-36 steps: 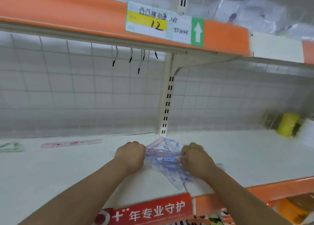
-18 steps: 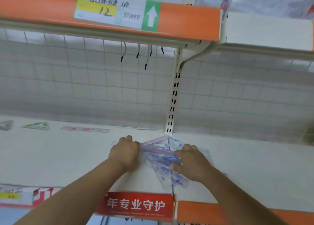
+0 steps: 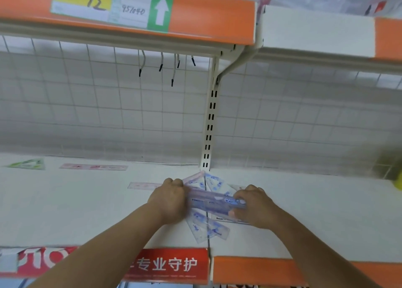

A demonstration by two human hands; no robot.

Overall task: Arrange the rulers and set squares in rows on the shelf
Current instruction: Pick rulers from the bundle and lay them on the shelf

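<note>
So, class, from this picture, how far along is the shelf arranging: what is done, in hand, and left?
Done: a green plastic set square and a pink plastic ruler lie in line at the white shelf's back left, a paler pink ruler nearer. In hand: the left hand and right hand grip a clear blue-printed ruler by its ends. Left: the fanned pile of clear blue-printed pieces beneath it.

2 hands: left hand (image 3: 167,200), right hand (image 3: 254,207). 2 pink rulers (image 3: 93,167). 1 blue ruler (image 3: 215,203). 1 green set square (image 3: 28,163). Blue set squares (image 3: 214,182): piled, uncountable. 5 hooks (image 3: 161,64).
</note>
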